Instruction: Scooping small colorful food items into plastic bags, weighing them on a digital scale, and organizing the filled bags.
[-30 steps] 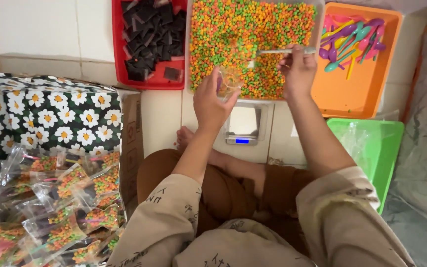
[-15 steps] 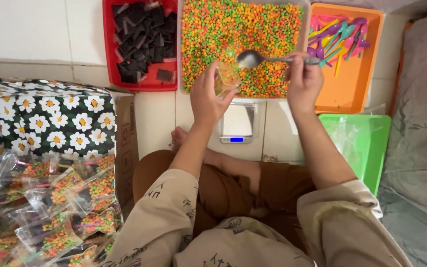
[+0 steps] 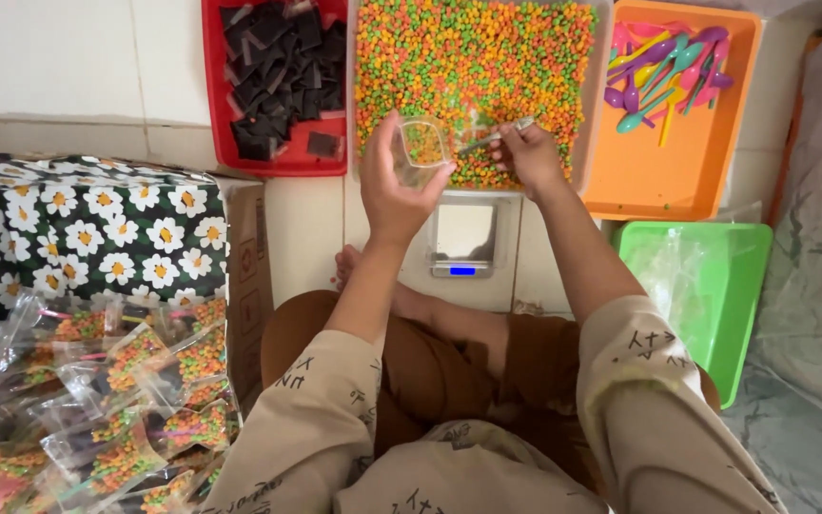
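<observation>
filling step: clear cup [image 3: 418,148] gripped in left hand [image 3: 394,186], spoon [image 3: 492,138] pinched in right hand [image 3: 528,152].
over tray of coloured beads [image 3: 473,57]; likely next: tip spoon squarely into cup mouth, then onto scale [image 3: 463,238].

Home floor; snack-packing trays [image 3: 682,181]

Left hand [image 3: 394,186] grips a small clear cup [image 3: 420,148] tilted over the tray of multicoloured pellets [image 3: 476,59]; right hand [image 3: 528,152], at its 3 o'clock, holds a metal spoon [image 3: 489,139] at the cup mouth. Digital scale [image 3: 463,238] lies at 6 o'clock.
</observation>
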